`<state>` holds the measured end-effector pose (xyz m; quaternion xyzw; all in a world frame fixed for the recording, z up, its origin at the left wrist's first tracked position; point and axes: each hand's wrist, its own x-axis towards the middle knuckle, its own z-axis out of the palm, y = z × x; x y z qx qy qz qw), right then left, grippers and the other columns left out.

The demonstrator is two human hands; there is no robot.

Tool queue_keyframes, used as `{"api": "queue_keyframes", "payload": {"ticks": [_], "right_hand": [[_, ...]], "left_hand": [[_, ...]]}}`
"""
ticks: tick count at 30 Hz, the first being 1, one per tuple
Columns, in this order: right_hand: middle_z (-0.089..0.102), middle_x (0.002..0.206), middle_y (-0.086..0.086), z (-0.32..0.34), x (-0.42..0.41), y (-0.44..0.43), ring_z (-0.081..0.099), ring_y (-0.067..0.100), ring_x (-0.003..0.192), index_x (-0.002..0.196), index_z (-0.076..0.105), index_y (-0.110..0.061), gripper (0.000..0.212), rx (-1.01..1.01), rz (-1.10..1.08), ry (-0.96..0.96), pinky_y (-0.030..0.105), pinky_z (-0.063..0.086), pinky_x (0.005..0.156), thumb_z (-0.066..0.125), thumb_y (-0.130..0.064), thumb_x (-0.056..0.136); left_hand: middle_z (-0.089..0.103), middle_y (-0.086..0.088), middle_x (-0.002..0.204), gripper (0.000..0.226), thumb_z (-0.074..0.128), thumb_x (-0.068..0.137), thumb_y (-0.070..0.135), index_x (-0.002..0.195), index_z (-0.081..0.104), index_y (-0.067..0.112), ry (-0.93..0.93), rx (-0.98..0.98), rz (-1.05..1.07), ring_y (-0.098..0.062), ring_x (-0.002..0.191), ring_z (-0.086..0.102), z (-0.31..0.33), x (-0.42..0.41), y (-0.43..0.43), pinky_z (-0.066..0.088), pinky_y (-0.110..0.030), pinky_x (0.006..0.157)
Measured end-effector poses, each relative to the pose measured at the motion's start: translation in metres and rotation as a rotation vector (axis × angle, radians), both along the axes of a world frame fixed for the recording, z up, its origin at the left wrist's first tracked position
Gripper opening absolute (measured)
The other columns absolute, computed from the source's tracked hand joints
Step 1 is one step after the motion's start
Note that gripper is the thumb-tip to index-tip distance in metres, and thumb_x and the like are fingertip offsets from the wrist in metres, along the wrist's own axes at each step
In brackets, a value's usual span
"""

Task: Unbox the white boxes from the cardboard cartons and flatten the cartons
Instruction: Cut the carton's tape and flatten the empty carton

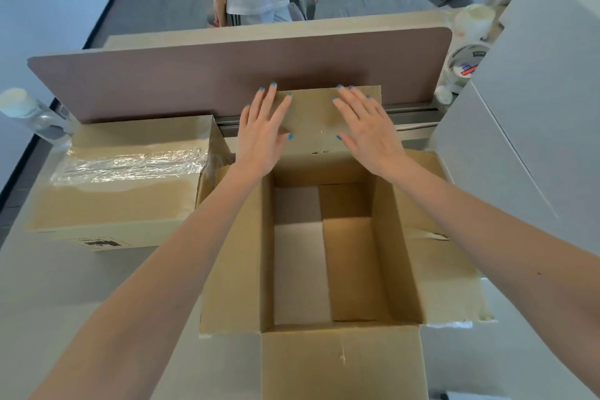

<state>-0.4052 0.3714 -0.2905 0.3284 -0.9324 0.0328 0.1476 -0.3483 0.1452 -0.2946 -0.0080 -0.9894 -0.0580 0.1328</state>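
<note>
Desk [81,286] | left hand [263,136], right hand [367,133]: grip released, flat on carton flap [318,120] | print [104,242] unreadable

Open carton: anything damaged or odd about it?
Minor only: on the open carton, the far flap has small punctures along its fold, and the right flap carries ragged tape remnants.

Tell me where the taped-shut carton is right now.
In the head view, the taped-shut carton sits on the left side, immediately left of the open carton and just in front of the brown divider panel.
</note>
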Motion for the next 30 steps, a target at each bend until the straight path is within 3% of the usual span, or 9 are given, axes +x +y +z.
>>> {"api": "queue_keyframes", "payload": {"ticks": [4,8,12,14,17,20,22,24,30], "right_hand": [[0.015,0.161,0.003,-0.028,0.007,0.008,0.011,0.020,0.148,0.152,0.023,-0.014,0.069,0.055,-0.010,-0.123,0.040,0.016,0.120,0.056,-0.034,0.095],[0.015,0.161,0.003,-0.044,0.011,0.007,0.013,0.021,0.148,0.153,0.019,-0.016,0.070,0.075,-0.003,-0.212,0.040,0.014,0.120,0.053,-0.038,0.096],[0.039,0.151,0.003,-0.053,0.011,-0.002,0.034,0.021,0.140,0.148,0.031,-0.020,0.056,0.078,-0.006,-0.327,0.038,0.024,0.116,0.050,-0.036,0.098],[0.053,0.138,0.002,-0.052,0.010,-0.005,0.049,0.020,0.127,0.140,0.041,-0.022,0.043,0.049,-0.019,-0.320,0.035,0.037,0.107,0.049,-0.029,0.099],[0.063,0.121,0.003,-0.048,0.011,-0.007,0.060,0.021,0.106,0.131,0.048,-0.020,0.031,0.063,-0.017,-0.277,0.031,0.047,0.090,0.049,-0.020,0.100],[0.066,0.115,0.004,-0.045,0.012,-0.007,0.063,0.021,0.100,0.122,0.054,-0.019,0.022,0.028,-0.034,-0.302,0.031,0.047,0.089,0.046,-0.018,0.101],[0.067,0.111,0.004,-0.046,0.011,-0.008,0.063,0.020,0.096,0.117,0.056,-0.019,0.019,-0.006,-0.049,-0.338,0.031,0.046,0.089,0.046,-0.019,0.101],[0.068,0.107,0.005,-0.045,0.011,-0.007,0.063,0.021,0.094,0.114,0.057,-0.019,0.018,-0.033,-0.054,-0.359,0.031,0.046,0.087,0.045,-0.019,0.101],[0.069,0.101,0.004,-0.032,0.012,-0.001,0.063,0.023,0.090,0.109,0.060,-0.019,0.018,-0.092,-0.054,-0.351,0.035,0.052,0.078,0.044,-0.019,0.101]], "left_hand": [[0.007,-0.008,0.166,0.073,0.057,0.097,0.039,0.157,0.017,0.030,-0.118,0.111,0.062,-0.032,0.152,0.008,-0.029,0.024,-0.013,0.016,-0.048,0.120],[0.045,-0.008,0.143,0.079,0.064,0.091,0.034,0.154,0.016,0.035,-0.271,0.292,0.171,-0.030,0.134,0.039,-0.045,0.043,-0.020,0.023,-0.056,0.113],[0.063,-0.007,0.102,0.065,0.058,0.093,0.016,0.147,0.024,0.023,-0.273,0.509,0.216,-0.028,0.099,0.059,-0.046,0.043,-0.016,0.046,-0.051,0.093],[0.066,-0.010,0.099,0.055,0.054,0.095,0.014,0.144,0.028,0.019,-0.249,0.579,0.231,-0.024,0.084,0.062,-0.046,0.040,-0.015,0.053,-0.048,0.084],[0.063,-0.005,0.098,0.047,0.053,0.099,0.021,0.141,0.032,0.020,-0.281,0.669,0.230,-0.022,0.088,0.061,-0.044,0.038,-0.019,0.050,-0.047,0.091],[0.062,0.000,0.107,0.037,0.045,0.104,0.024,0.140,0.039,0.018,-0.279,0.760,0.192,-0.017,0.098,0.057,-0.036,0.040,-0.030,0.040,-0.031,0.089],[0.059,-0.002,0.108,0.031,0.037,0.106,0.018,0.136,0.045,0.016,-0.298,0.733,0.181,-0.018,0.103,0.053,-0.032,0.043,-0.039,0.034,-0.025,0.082],[0.056,-0.001,0.115,0.031,0.035,0.106,0.011,0.131,0.052,0.013,-0.318,0.648,0.139,-0.017,0.113,0.048,-0.034,0.046,-0.046,0.032,-0.023,0.088],[0.056,-0.001,0.116,0.023,0.043,0.102,0.009,0.117,0.059,0.014,-0.193,0.658,0.046,-0.013,0.108,0.042,-0.023,0.050,-0.049,0.035,-0.035,0.097]]}}
